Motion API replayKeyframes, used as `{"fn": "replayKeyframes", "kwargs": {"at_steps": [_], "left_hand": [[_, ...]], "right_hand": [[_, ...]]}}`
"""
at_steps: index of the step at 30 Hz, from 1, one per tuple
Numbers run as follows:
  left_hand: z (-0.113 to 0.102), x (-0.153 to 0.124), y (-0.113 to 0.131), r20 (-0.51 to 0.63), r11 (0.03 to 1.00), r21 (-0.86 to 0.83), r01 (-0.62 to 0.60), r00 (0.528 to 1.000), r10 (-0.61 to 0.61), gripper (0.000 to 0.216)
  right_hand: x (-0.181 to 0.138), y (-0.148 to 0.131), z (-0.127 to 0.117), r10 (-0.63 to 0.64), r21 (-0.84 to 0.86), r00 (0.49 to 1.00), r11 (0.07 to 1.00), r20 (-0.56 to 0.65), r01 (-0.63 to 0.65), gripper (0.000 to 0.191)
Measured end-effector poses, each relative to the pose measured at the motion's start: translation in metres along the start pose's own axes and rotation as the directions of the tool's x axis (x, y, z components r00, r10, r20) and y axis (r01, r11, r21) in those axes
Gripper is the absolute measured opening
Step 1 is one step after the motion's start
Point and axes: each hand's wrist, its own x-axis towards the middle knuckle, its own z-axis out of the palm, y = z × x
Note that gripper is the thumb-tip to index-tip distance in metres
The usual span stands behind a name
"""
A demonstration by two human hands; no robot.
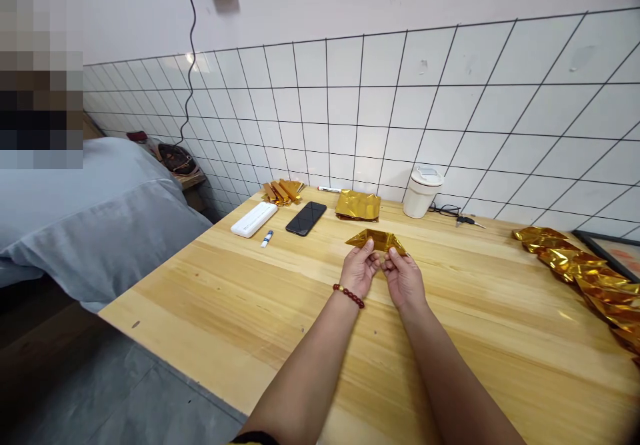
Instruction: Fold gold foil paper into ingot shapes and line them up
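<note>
Between my two hands is a piece of folded gold foil paper [379, 239], boat-shaped with pointed ends to left and right. My left hand [359, 268], with a beaded bracelet [349, 294] at its wrist, pinches the near edge left of the middle. On the right side, my right hand [403, 277] grips the same edge with thumb and curled fingers. Beyond the hands lies a stack of flat gold foil sheets [358, 206]. A row of folded gold foil pieces [575, 268] runs along the table's right side.
On the wooden table [225, 325] are a white power bank [255, 220], a black phone [306, 218], a small blue-and-white tube [267, 238] and gold strips [283, 192]. Near the tiled wall stand a white lidded cup [423, 193], glasses [446, 210] and keys [470, 222]. A bed [110, 198] is at left.
</note>
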Motion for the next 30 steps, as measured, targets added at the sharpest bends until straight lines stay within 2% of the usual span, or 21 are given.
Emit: {"fn": "replayKeyframes", "kwargs": {"at_steps": [9, 17, 21, 24, 30], "left_hand": [[0.006, -0.004, 0.011, 0.018, 0.994, -0.099, 0.036, 0.999, -0.035, 0.031], [0.001, 0.001, 0.011, -0.023, 0.985, -0.171, -0.01, 1.0, 0.006, 0.022], [0.001, 0.001, 0.011, -0.052, 0.988, -0.152, -0.031, 0.998, 0.023, 0.022], [0.001, 0.0, 0.011, -0.051, 0.992, -0.12, -0.04, 0.998, 0.034, 0.024], [0.001, -0.001, 0.012, -0.042, 0.994, -0.101, -0.048, 0.998, 0.044, 0.028]], "right_hand": [[-0.003, 0.001, 0.004, -0.015, -0.038, 1.0, 0.999, 0.004, 0.015, 0.039], [-0.006, 0.0, 0.004, -0.045, -0.064, 0.997, 0.997, 0.069, 0.049, 0.04], [-0.003, 0.001, 0.001, -0.051, -0.052, 0.999, 0.997, 0.01, 0.051, 0.048], [-0.002, 0.001, 0.001, -0.045, -0.045, 0.999, 0.998, -0.015, 0.044, 0.042], [-0.005, -0.003, 0.002, -0.031, -0.049, 0.998, 0.998, 0.051, 0.033, 0.036]]}}
